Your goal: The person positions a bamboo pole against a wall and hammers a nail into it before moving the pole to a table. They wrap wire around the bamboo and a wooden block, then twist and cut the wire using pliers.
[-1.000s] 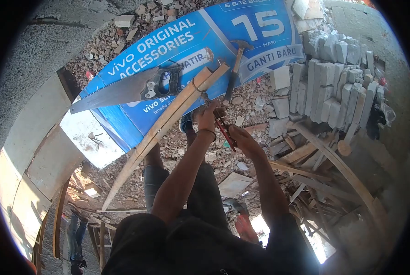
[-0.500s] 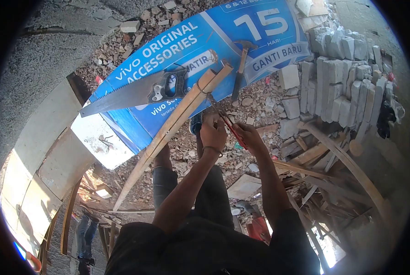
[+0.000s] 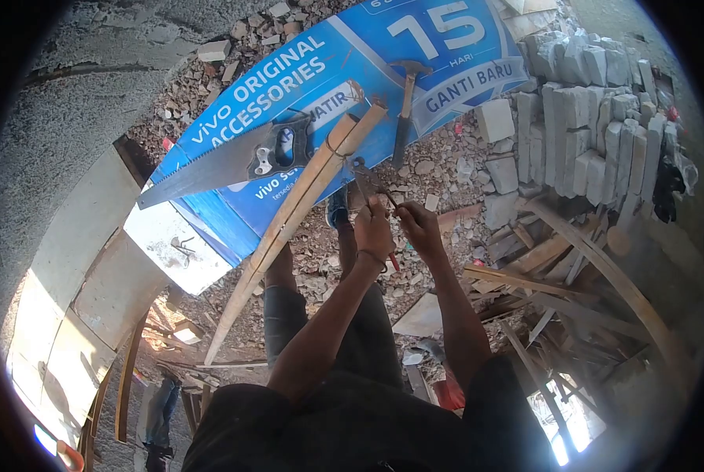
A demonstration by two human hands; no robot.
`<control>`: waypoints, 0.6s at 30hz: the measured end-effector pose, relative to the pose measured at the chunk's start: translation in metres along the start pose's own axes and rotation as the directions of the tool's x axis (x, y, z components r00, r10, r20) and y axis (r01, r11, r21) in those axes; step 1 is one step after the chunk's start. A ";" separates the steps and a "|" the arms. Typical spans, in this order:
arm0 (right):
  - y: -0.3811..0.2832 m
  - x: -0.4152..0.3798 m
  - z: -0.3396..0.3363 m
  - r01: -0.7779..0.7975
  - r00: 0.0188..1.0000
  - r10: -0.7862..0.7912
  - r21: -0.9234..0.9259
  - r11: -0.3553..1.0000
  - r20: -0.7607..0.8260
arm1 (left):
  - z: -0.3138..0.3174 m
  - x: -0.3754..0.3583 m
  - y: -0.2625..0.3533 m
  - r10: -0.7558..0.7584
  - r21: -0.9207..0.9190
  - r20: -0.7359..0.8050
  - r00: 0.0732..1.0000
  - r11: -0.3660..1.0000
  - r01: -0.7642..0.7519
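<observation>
My left hand (image 3: 374, 234) is closed around red-handled pincers (image 3: 360, 175), whose metal head points up toward two long wooden poles (image 3: 289, 214). Close beside it, my right hand (image 3: 421, 230) is closed on a thin dark rod-like piece (image 3: 386, 194); what it is exactly I cannot make out. A wire loop (image 3: 338, 150) goes round the poles near their upper end, just above the pincers' head. Left of the poles a handsaw (image 3: 218, 164) lies on a blue printed banner (image 3: 289, 79). The claw hammer (image 3: 404, 110) rests to the right of the pole ends, across the banner's edge.
Broken rubble (image 3: 438, 177) covers the ground around my feet. Stacked pale blocks (image 3: 580, 134) stand at the right, with loose timber (image 3: 541, 275) below them. A few nails (image 3: 182, 248) lie on a white surface at left. Large flat panels (image 3: 76, 291) line the left side.
The red pincers have gone from my right hand's side into my left hand, and their handle now hangs below it. My right hand has shifted slightly and holds a thin dark piece.
</observation>
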State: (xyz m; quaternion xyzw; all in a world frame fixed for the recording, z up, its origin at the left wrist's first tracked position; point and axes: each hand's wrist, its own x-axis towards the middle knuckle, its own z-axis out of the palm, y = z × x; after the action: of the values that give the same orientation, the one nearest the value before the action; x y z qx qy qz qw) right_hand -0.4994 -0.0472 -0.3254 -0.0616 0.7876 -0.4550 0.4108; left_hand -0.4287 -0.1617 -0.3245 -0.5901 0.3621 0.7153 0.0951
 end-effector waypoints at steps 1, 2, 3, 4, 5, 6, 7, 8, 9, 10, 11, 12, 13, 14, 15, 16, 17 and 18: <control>0.003 -0.007 -0.001 -0.147 0.989 0.150 0.129 0.981 -0.012 | 0.011 -0.016 0.012 0.131 0.080 0.017 0.991 0.988 -0.132; 0.007 -0.013 -0.001 -0.145 0.989 0.148 0.133 0.980 -0.010 | 0.020 -0.030 0.025 0.134 0.083 0.015 0.991 0.987 -0.135; 0.003 -0.020 -0.001 -0.157 0.985 0.173 0.287 0.945 -0.029 | 0.027 -0.045 0.040 0.142 0.028 0.109 0.984 0.989 -0.146; -0.003 -0.024 -0.002 -0.158 0.979 0.197 0.432 0.888 -0.047 | 0.031 -0.056 0.052 0.157 -0.030 0.204 0.966 0.988 -0.154; -0.013 -0.022 -0.009 -0.129 0.987 0.148 0.256 0.958 -0.059 | 0.030 -0.057 0.064 0.216 0.033 0.145 0.966 0.974 -0.223; -0.033 -0.020 -0.017 -0.126 0.987 0.146 0.259 0.958 -0.061 | 0.024 -0.044 0.062 0.218 0.035 0.147 0.965 0.974 -0.226; -0.056 -0.016 -0.026 -0.148 0.985 0.156 0.109 0.983 -0.068 | 0.012 -0.022 0.051 0.122 -0.135 0.199 0.972 0.986 -0.096; -0.076 -0.011 -0.033 -0.167 0.984 0.164 -0.041 0.985 -0.076 | 0.005 -0.004 0.033 0.035 -0.291 0.264 0.964 0.956 0.045; -0.089 -0.004 -0.039 0.010 0.995 -0.049 -0.408 0.913 -0.084 | 0.004 0.014 0.001 0.052 -0.497 0.399 0.916 0.851 0.168; -0.096 0.002 -0.039 0.018 0.995 -0.056 -0.400 0.916 -0.083 | 0.010 0.007 0.010 0.058 -0.494 0.394 0.917 0.855 0.158; -0.101 0.007 -0.037 0.139 0.980 -0.192 -0.544 0.827 -0.042 | 0.021 -0.001 0.019 0.012 -0.380 0.310 0.951 0.918 0.112; -0.106 0.008 -0.036 0.243 0.950 -0.311 -0.670 0.701 0.019 | 0.029 -0.007 0.021 -0.028 -0.256 0.218 0.976 0.963 0.085; -0.113 0.009 -0.033 0.240 0.957 -0.287 -0.676 0.696 0.044 | 0.034 -0.001 0.014 -0.068 -0.270 0.211 0.975 0.955 0.125; -0.112 0.010 -0.032 0.242 0.956 -0.290 -0.680 0.692 0.044 | 0.034 0.003 0.012 -0.064 -0.274 0.215 0.975 0.954 0.123; -0.111 0.009 -0.030 0.266 0.954 -0.292 -0.666 0.697 0.076 | 0.034 0.004 0.014 -0.029 -0.257 0.197 0.980 0.963 0.080; -0.109 0.007 -0.029 0.288 0.951 -0.288 -0.652 0.702 0.110 | 0.033 0.004 0.015 0.002 -0.239 0.177 0.984 0.970 0.041; -0.108 0.007 -0.027 0.267 0.958 -0.270 -0.653 0.709 0.098 | 0.031 0.001 0.014 -0.008 -0.257 0.148 0.989 0.965 0.047; -0.107 0.008 -0.024 0.267 0.958 -0.266 -0.656 0.706 0.104 | 0.027 0.002 0.012 -0.012 -0.264 0.147 0.989 0.963 0.051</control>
State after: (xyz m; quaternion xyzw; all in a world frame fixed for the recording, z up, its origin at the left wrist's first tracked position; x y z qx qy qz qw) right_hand -0.5507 -0.0968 -0.2418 -0.3170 0.8798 -0.1996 0.2926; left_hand -0.4567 -0.1543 -0.3207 -0.5499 0.2448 0.7968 0.0520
